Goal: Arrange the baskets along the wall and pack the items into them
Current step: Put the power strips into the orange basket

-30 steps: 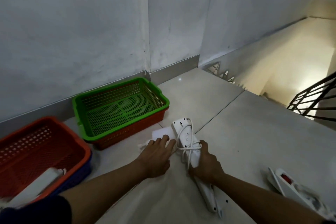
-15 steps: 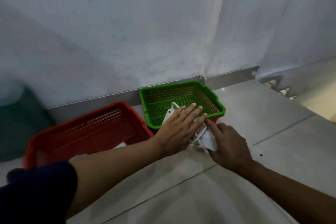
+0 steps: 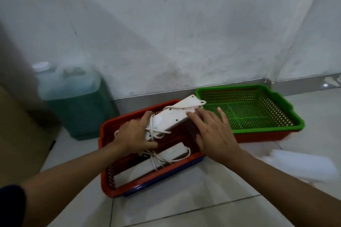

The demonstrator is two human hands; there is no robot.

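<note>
1 power strip [image 3: 172,115] within left fingers [image 3: 145,118], over red basket [image 3: 110,153].

Left hand [image 3: 134,135] grips a power strip [image 3: 173,116] over the red basket [image 3: 108,177] — right hand [image 3: 214,131] open beside it.

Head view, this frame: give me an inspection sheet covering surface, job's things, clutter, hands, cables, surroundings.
Surface: pale tiled floor, grout lines visible.
Job's things: red basket nested in a blue one, holding a white power strip; green basket nested in a red one, nothing seen inside. Both stand beside the wall.
Clutter: blurred white object on the floor at right.
Hands: left hand grips a second power strip over the red basket; right hand flat, fingers touching it.
Cables: white cords wound round each strip.
Surroundings: grey wall, green jug, cardboard box.
</note>
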